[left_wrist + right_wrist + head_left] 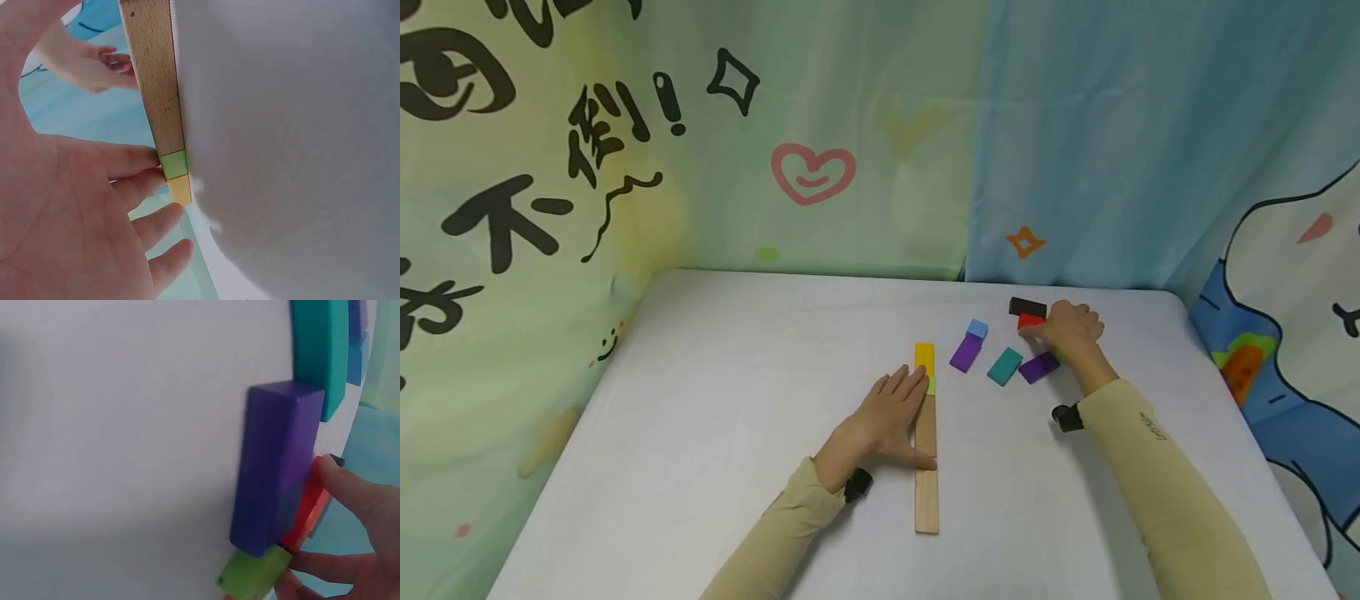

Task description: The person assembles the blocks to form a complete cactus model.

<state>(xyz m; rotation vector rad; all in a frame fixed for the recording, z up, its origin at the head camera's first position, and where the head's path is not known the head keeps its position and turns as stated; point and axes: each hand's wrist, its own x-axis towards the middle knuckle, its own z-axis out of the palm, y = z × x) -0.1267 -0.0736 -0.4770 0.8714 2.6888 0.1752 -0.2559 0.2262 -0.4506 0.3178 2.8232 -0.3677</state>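
A straight row on the white table is made of wooden blocks (927,504), a light green block (174,164) and a yellow block (924,356) at the far end. My left hand (889,417) lies along its left side, fingers extended and touching it, thumb across the wood. At the back right, my right hand (1070,329) pinches a red block (307,506) lengthwise between thumb and fingers. A black block (1027,307) lies just behind the red one. Close by are a purple block (275,469) and a green block (255,573), the latter mostly hidden in the head view.
Left of the right hand lie a teal block (1004,367), another purple block (966,353) and a small blue block (977,329). The white table (700,417) reaches back to a printed curtain (880,125).
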